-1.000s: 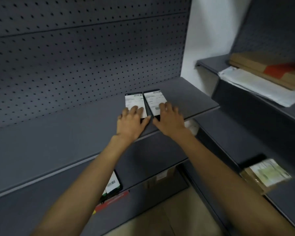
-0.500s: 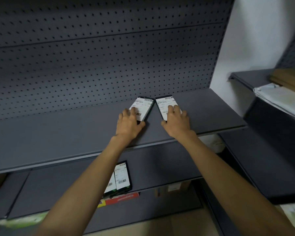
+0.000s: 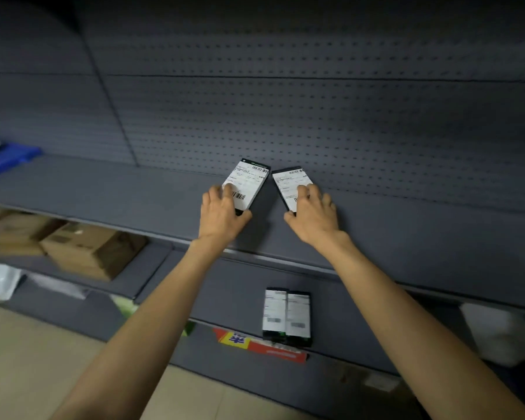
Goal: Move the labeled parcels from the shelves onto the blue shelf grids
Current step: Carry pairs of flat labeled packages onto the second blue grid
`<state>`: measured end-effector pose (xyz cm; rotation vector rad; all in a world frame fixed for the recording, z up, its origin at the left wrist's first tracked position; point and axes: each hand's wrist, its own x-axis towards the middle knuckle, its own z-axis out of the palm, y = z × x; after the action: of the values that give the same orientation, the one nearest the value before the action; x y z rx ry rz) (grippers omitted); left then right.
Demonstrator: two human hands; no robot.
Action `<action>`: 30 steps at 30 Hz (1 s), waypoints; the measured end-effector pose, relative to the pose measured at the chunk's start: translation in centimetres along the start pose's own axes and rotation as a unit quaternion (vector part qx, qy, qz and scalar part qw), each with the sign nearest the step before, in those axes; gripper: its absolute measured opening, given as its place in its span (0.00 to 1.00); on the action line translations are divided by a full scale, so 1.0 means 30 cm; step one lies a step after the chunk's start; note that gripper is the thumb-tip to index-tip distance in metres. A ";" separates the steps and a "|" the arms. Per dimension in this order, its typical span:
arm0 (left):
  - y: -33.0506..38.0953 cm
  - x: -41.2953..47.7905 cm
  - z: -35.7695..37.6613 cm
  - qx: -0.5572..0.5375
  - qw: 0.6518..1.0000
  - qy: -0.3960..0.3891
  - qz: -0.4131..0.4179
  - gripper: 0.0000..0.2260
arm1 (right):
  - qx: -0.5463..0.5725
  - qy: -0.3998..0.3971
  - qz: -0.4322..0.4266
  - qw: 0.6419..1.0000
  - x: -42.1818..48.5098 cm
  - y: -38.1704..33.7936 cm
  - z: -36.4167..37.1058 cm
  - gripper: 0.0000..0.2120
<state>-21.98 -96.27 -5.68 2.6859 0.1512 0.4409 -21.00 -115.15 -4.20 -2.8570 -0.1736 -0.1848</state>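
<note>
Two flat black parcels with white barcode labels lie on the grey shelf (image 3: 103, 189) against the pegboard back. My left hand (image 3: 222, 213) grips the near end of the left parcel (image 3: 249, 183), fingers on its label and thumb at its right edge. My right hand (image 3: 312, 213) grips the right parcel (image 3: 288, 181) the same way, covering its near half. The two parcels fan apart at their near ends. A blue shelf grid (image 3: 8, 159) shows at the far left on the same shelf level.
Two more labelled black parcels (image 3: 287, 316) lie side by side on the lower shelf. Cardboard boxes (image 3: 88, 253) fill the lower shelf at the left. A red-and-yellow pack (image 3: 255, 347) and a white bag (image 3: 497, 334) sit lower down. Beige floor is below.
My view has swung left and come closer. Both parcels have turned outward under my hands, so their near ends now spread apart. The blue grid has come into sight at the left.
</note>
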 end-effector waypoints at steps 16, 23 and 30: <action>-1.293 -0.072 -0.673 0.097 0.971 0.126 -0.179 0.27 | 0.047 -0.037 -0.248 0.967 0.088 -1.436 0.359 0.31; -1.705 -0.115 -0.862 0.112 0.949 0.155 -0.250 0.29 | 0.049 -0.055 -0.320 0.944 0.089 -1.909 0.489 0.30; -2.024 -0.062 -0.967 0.100 0.932 0.189 -0.294 0.28 | 0.062 -0.072 -0.365 0.926 0.183 -2.266 0.618 0.27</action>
<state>-35.64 -30.35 -6.32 2.5338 1.1274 0.7660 -22.80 -44.51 -3.36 -2.5377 -1.2274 -0.0972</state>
